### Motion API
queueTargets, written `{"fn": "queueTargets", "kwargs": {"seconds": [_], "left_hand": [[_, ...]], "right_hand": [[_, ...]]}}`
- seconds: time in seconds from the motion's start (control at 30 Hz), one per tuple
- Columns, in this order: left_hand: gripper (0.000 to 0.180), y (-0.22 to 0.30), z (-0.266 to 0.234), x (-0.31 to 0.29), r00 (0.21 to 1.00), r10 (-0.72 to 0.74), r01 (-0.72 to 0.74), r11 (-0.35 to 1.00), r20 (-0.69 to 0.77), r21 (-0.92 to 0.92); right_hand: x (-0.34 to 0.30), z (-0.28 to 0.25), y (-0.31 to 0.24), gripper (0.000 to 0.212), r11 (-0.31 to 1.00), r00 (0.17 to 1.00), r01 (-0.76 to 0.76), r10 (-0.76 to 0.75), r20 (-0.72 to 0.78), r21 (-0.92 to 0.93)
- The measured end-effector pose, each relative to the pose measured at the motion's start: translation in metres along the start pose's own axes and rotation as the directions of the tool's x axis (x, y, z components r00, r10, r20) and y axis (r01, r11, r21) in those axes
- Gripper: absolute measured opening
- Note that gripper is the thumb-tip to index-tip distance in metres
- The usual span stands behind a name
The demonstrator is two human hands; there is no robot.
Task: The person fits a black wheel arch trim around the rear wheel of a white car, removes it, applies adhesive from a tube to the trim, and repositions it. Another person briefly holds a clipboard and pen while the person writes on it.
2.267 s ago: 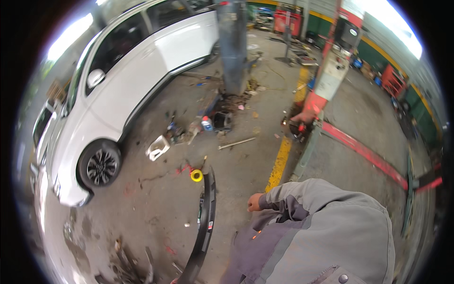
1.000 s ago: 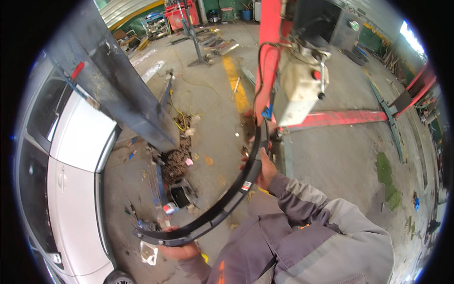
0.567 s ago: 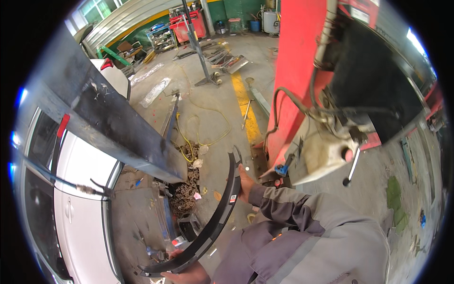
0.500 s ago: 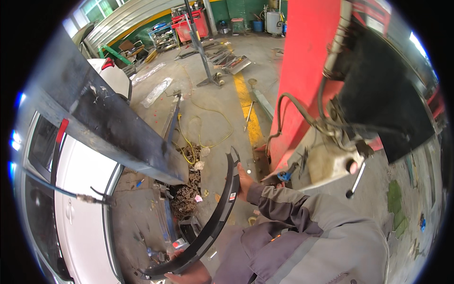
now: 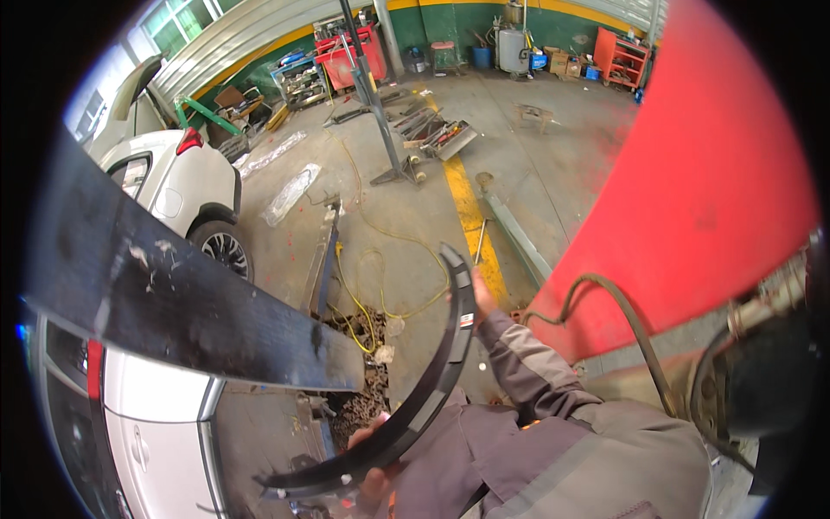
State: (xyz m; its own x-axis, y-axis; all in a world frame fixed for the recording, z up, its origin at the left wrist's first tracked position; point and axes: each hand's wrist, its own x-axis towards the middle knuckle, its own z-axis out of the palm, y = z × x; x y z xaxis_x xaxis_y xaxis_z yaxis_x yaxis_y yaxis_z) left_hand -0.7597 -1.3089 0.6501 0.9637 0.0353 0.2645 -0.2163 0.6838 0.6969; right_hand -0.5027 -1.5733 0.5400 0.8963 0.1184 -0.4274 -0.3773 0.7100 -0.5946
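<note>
A long black curved wheel arch trim (image 5: 443, 374) with grey patches and a small white-and-red label spans the space in front of my body. My right hand (image 5: 486, 298) grips it near its upper end, partly hidden behind the strip. Lower down, my left hand (image 5: 374, 484) holds it near the other end, fingers on one side and thumb on the other. The trim is tilted, its lower end reaching out to the left.
A dark lift post (image 5: 199, 268) stands at the left before a white car door (image 5: 160, 450). On the right rises a red post (image 5: 692, 208) with a hose (image 5: 635, 324). A chain heap (image 5: 361, 411), yellow cable (image 5: 406, 313) and lift arm (image 5: 514, 229) lie ahead.
The trim and both hands have shifted right in view, and my left hand has come up a little. My viewpoint has turned, so the red post fills more of the right side.
</note>
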Motion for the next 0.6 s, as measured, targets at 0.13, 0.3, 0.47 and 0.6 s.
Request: {"fn": "queueTargets", "kwargs": {"seconds": [0.13, 0.3, 0.47, 0.6], "left_hand": [[0.076, -0.025, -0.010, 0.104, 0.967, -0.203, 0.213, 0.976, 0.157, -0.047], [0.075, -0.076, -0.002, 0.197, 0.908, -0.359, 0.404, 0.888, 0.217, -0.221], [0.070, -0.117, -0.011, 0.300, 0.861, -0.452, 0.498, 0.842, 0.233, -0.206], [0.068, -0.154, -0.020, 0.392, 0.896, -0.396, 0.434, 0.875, 0.201, -0.215]], "right_hand": [[0.062, -0.043, -0.069, 0.074, 0.983, 0.987, 0.161, -0.158, -0.037, 0.085], [0.121, -0.122, -0.128, 0.081, 0.975, 0.984, 0.133, -0.108, -0.143, 0.179], [0.180, -0.146, -0.167, 0.069, 0.953, 0.952, 0.272, -0.244, -0.187, 0.137], [0.248, -0.108, -0.205, 0.064, 0.953, 0.958, 0.256, -0.227, -0.177, 0.160]]}}
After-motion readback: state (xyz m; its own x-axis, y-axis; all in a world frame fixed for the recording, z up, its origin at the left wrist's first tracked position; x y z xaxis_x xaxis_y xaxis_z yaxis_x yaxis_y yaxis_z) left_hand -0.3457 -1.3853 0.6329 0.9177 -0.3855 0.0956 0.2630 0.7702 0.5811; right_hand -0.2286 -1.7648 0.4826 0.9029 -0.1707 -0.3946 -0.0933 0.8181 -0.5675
